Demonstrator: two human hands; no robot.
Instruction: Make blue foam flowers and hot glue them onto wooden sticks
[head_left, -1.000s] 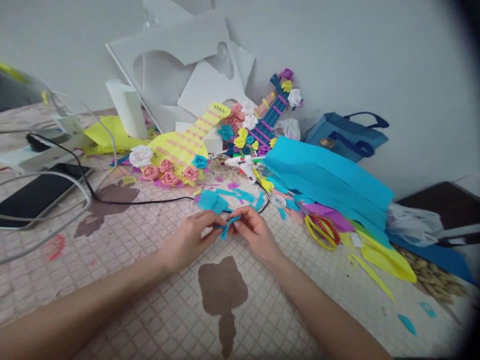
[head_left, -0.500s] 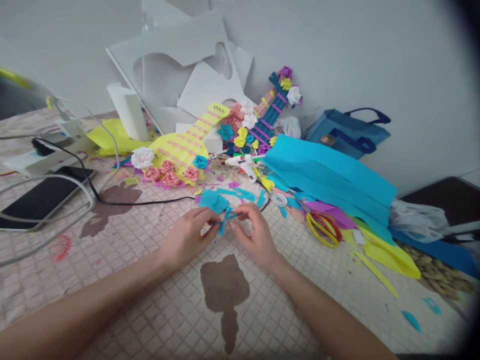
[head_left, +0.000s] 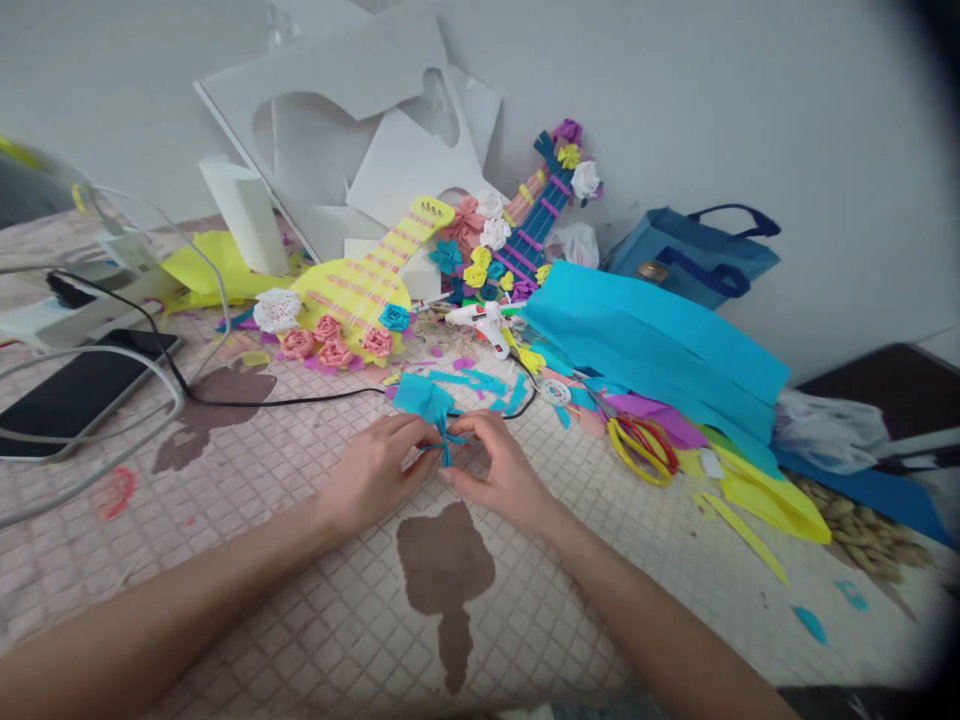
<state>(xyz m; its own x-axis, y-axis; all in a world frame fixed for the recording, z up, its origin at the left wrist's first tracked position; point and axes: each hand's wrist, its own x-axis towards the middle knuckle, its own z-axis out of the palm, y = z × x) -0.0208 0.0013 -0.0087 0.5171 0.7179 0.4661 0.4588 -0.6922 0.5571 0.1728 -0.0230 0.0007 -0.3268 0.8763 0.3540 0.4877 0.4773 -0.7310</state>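
Note:
Between my two hands is a small twisted piece of blue crepe paper (head_left: 445,443), pinched in the middle with ends sticking out. My left hand (head_left: 380,458) grips its left side between thumb and fingers. On the other side, my right hand (head_left: 504,468) has its index finger against the paper, thumb curled in below. Just beyond my fingers lie a flat blue paper piece (head_left: 421,394) and several cut blue strips (head_left: 476,380). A white glue gun (head_left: 486,324) rests farther back, its black cord running left across the table.
A yellow paper guitar (head_left: 352,290) with paper flowers lies behind my left hand. To the right are scissors with yellow and red handles (head_left: 641,450) and large blue sheets (head_left: 645,340). A phone (head_left: 82,395) and cables lie left. White foam boards (head_left: 322,90) lean on the wall.
My right fingers have shifted slightly along the blue paper, and its ends have turned a little. The whole view has moved slightly; both hands stay in the same place over the table.

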